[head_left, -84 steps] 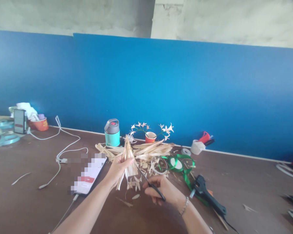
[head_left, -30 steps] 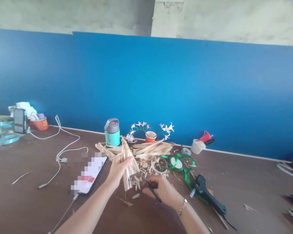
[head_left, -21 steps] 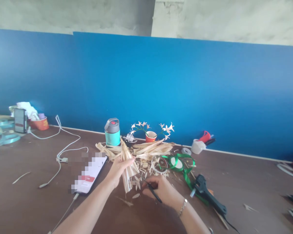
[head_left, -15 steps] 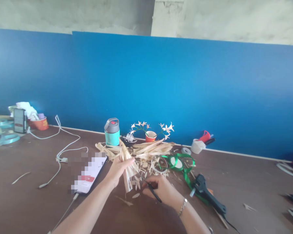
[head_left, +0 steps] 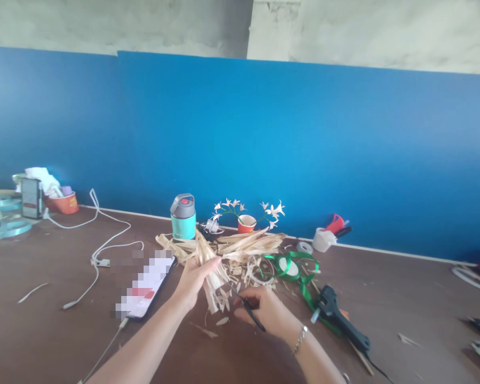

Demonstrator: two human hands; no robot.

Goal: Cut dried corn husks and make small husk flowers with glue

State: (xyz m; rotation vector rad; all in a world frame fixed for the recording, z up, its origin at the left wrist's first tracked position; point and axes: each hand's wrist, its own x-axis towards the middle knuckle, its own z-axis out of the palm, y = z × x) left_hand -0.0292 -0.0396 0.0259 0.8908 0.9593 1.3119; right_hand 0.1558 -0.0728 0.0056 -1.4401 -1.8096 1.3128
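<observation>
My left hand (head_left: 192, 280) is closed around a dry, pale corn husk (head_left: 212, 282), held upright with its frayed lower edge just above the tabletop. To its right, my right hand (head_left: 271, 309) grips slim black-handled scissors (head_left: 251, 313), their thin tip pointing up and left near the husk's right edge. Whether the blades are apart is too small to tell. Small pale petal-shaped pieces (head_left: 223, 321) lie on the table below the husk. Behind my hands a pile of dry husks (head_left: 252, 246) is spread out.
A turquoise flask (head_left: 183, 218) and an orange cup (head_left: 246, 224) with white flowers stand by the blue panel. Left lies a phone (head_left: 150, 288) with cables. Green ribbon (head_left: 304, 288), a hot glue gun (head_left: 342, 317) and a white cup (head_left: 323, 241) are to the right.
The husk in my left hand has turned slightly, and its lower edge now spreads wider toward the right. My right hand and the scissors have barely moved.
</observation>
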